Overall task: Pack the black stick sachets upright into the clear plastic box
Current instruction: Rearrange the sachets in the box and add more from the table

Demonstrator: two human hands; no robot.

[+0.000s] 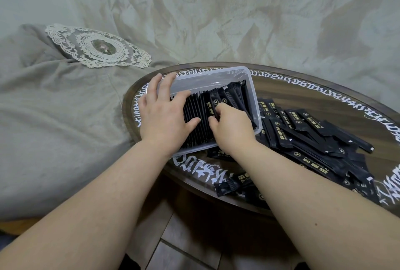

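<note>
Black sachets (201, 116) stand between left hand (162, 116) and right hand (232, 126).

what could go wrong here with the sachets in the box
1. The left hand only presses flat on the packed row; if it lifts, those sachets may fan over into the free end of the clear box.
2. The right hand is wedging a sachet into a tight gap, which may crumple it.
3. The loose pile lies near the table edge; a nudge might drop some.
</note>
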